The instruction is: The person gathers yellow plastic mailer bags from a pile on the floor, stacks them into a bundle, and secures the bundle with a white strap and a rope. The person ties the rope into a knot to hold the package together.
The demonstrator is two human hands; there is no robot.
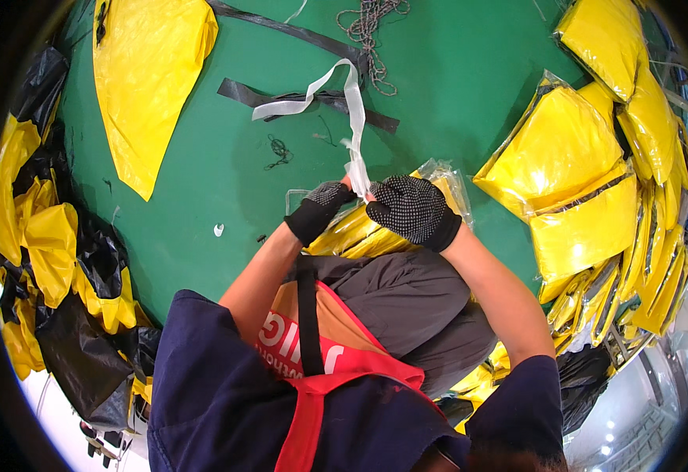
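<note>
My left hand [325, 203] and my right hand [411, 207] wear black gloves with pale grip dots and bare fingertips. Between them they pinch a white fabric strip [355, 127]. It is bunched at my fingers, runs up, then bends left to a loose end on the green tabletop [202, 177]. Below my hands, near my lap, lies a yellow folded sheet [344, 236] in clear plastic wrapping, partly hidden by them. Beneath the strip's loop, black straps [249, 93] lie crossed.
A large yellow sheet [149, 76] lies at the upper left. Crumpled yellow and black sheeting [49, 230] heaps along the left edge. Wrapped yellow packs [562, 153] pile up on the right. A tangled cord [373, 35] lies at the far side, and black thread [279, 152] nearer.
</note>
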